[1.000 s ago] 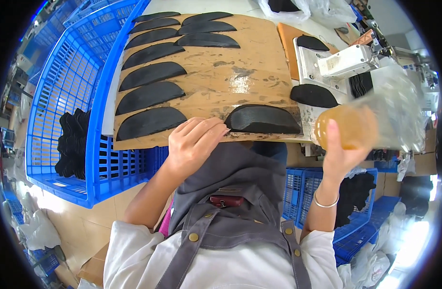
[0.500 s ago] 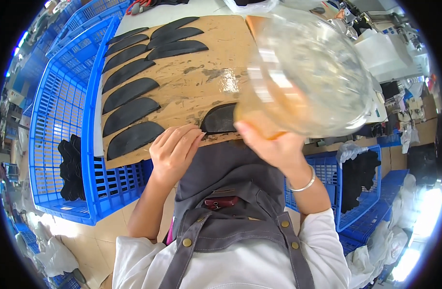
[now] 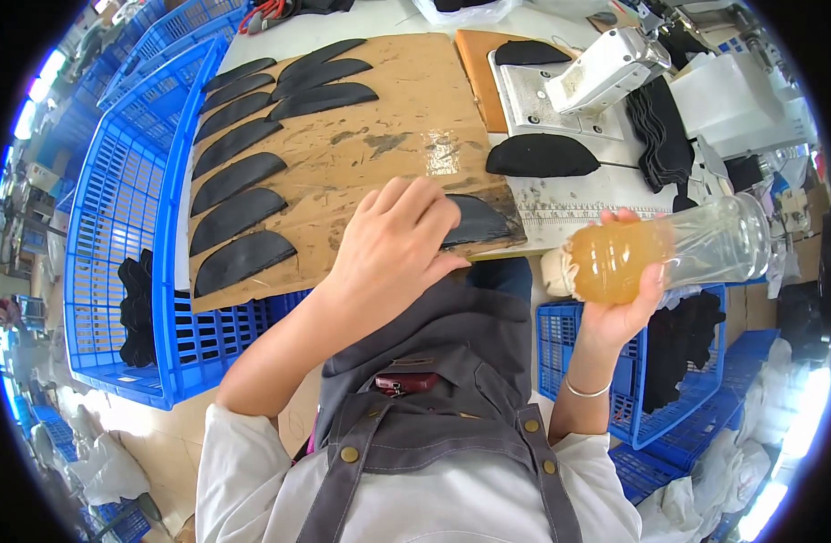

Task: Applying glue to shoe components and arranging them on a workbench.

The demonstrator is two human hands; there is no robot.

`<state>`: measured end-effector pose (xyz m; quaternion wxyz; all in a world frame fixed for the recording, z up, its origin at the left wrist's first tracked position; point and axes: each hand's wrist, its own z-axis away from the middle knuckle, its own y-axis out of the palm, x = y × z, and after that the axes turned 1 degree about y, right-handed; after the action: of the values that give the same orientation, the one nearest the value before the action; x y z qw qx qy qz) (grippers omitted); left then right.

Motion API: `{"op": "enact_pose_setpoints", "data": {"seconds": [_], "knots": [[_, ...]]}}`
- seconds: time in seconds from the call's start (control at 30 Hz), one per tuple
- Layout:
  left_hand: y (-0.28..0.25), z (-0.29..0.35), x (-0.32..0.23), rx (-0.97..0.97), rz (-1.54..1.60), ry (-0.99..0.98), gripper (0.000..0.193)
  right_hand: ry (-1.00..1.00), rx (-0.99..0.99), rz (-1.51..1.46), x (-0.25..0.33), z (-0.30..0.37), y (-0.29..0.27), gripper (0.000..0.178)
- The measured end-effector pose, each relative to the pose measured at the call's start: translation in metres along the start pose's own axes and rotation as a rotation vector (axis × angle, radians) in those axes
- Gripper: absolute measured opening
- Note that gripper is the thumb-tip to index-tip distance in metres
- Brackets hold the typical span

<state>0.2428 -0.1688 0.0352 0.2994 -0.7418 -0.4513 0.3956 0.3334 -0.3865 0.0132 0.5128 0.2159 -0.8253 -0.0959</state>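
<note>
My right hand (image 3: 625,303) grips a clear glass bottle (image 3: 718,242), tipped nearly sideways over the table's front edge. Amber liquid has pooled at its left end, where pale cloth (image 3: 560,269) covers the mouth. Over the front of the brown board, my left hand (image 3: 393,231) is closed, its fingers curled and the fingertips mostly hidden. Beside and partly under it lies a black half-moon piece (image 3: 480,222) with a shiny surface; its left part is covered by the hand. More black half-moon pieces (image 3: 245,262) lie in rows on the board's left side.
The brown board (image 3: 361,172) is smeared with dark marks. A white sewing machine (image 3: 605,72) stands at the back right, with another half-moon piece (image 3: 542,156) before it and stacked black pieces (image 3: 660,136) beside it. Blue crates (image 3: 166,271) flank the table.
The bottle has swung down and right, away from above the board, exposing the sewing machine. My left hand has moved right and up, onto the front half-moon piece.
</note>
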Motion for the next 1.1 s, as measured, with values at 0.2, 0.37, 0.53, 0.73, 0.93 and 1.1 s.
{"op": "enact_pose_setpoints", "data": {"seconds": [0.2,0.37,0.53,0.73,0.93,1.1], "knots": [[0.0,-0.018,0.002,0.17,0.016,-0.065,0.031,0.105,0.049,-0.045,-0.005,0.009,-0.007,0.06],[0.001,-0.024,0.013,0.123,0.103,-0.07,0.026,0.209,0.121,-0.216,-0.008,0.009,-0.013,0.066],[0.003,-0.023,0.016,0.108,0.18,-0.12,0.018,0.368,0.289,-0.601,-0.021,0.013,0.002,0.069],[-0.006,-0.018,0.019,0.03,0.241,-0.244,0.014,0.518,0.382,-0.578,-0.03,0.015,0.029,0.071],[-0.056,-0.022,0.064,-0.521,-0.123,-0.41,0.011,0.518,0.343,-0.567,-0.032,0.018,0.025,0.071],[-0.039,-0.022,0.104,-0.43,-0.445,-0.249,0.012,0.492,0.381,-0.583,-0.027,0.017,0.029,0.072]]}}
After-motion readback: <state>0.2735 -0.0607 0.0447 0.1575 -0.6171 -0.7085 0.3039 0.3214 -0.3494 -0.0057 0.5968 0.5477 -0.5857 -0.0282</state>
